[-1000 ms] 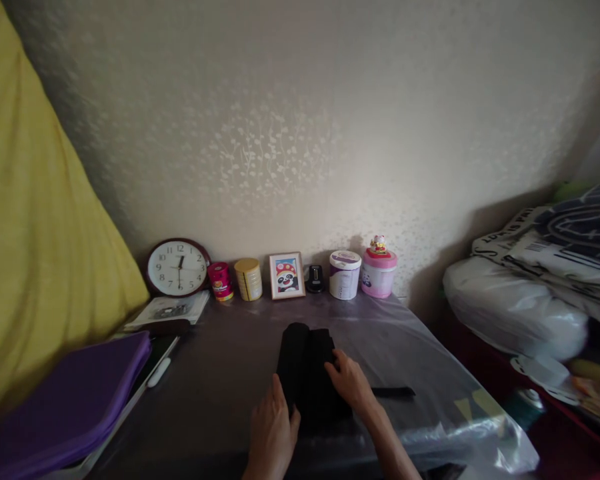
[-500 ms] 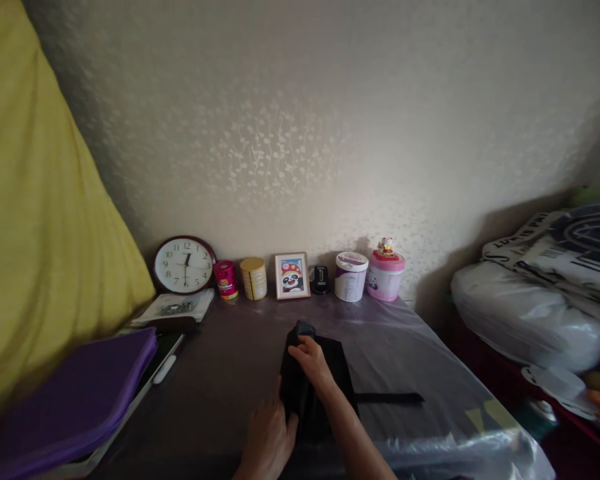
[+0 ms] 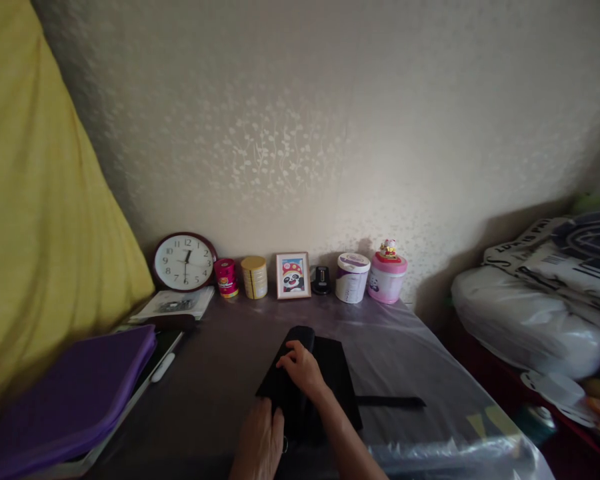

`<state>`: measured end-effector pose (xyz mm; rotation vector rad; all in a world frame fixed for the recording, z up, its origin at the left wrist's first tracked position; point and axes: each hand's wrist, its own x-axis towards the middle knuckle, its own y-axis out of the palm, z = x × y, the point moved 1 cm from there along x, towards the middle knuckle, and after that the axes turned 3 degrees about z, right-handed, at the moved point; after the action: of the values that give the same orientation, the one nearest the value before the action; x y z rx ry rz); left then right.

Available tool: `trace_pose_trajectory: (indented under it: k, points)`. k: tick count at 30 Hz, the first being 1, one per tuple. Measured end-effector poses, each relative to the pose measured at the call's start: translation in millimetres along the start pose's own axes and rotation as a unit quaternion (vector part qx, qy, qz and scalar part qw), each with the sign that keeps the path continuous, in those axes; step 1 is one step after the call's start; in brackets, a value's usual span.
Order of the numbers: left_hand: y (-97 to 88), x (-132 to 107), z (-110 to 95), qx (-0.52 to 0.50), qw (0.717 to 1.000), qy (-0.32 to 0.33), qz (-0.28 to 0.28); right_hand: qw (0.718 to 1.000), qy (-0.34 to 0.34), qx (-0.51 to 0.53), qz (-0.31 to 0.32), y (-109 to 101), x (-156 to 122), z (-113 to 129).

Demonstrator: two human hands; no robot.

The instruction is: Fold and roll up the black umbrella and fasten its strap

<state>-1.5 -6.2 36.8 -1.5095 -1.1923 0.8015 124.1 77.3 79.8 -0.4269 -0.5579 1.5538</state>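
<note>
A black, soft-looking case or sheet (image 3: 337, 373) lies on the table at the front middle, a narrow black strap (image 3: 393, 401) reaching out to its right. Along its left part runs a long dark rounded piece (image 3: 301, 335); its exact kind is unclear. My right hand (image 3: 303, 370) lies over this piece with bent fingers curled across it. Lower left, my left hand (image 3: 260, 433) pinches the near left edge of a black flap (image 3: 277, 381), which spreads out flat to the left. A small ring-like shape shows beside the left hand's fingers.
Along the wall stand a clock (image 3: 185, 262), a pink tin (image 3: 226, 278), a yellow tin (image 3: 255, 277), a panda picture frame (image 3: 293, 275), a white tub (image 3: 353, 278) and a pink tub (image 3: 387, 279). A purple folder (image 3: 75, 400) lies left. Bagged bedding (image 3: 525, 313) is piled right.
The black flap has spread out to the left. My left hand has moved slightly left and down with its edge; the right hand has shifted slightly left and down the dark piece.
</note>
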Motion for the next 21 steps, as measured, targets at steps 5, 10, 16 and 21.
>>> trace_pose_trajectory:
  k: [5,10,16,21]
  points:
    - [-9.9,-3.4,-7.2,-0.075,0.981,0.033,-0.177,0.998,-0.029,-0.048,0.017,-0.8,0.4,0.3]
    - [-7.6,7.2,-16.4,-0.022,0.968,0.173,-0.182,0.995,-0.059,-0.057,0.054,-4.3,-0.8,7.1]
    - [17.3,13.7,-10.8,0.084,0.951,0.169,-0.244,0.975,-0.205,-0.068,0.06,-7.6,-23.6,4.1]
    - [23.9,14.0,-13.2,0.116,0.944,0.156,-0.267,0.96,-0.271,-0.07,0.003,-11.9,-24.4,-13.9]
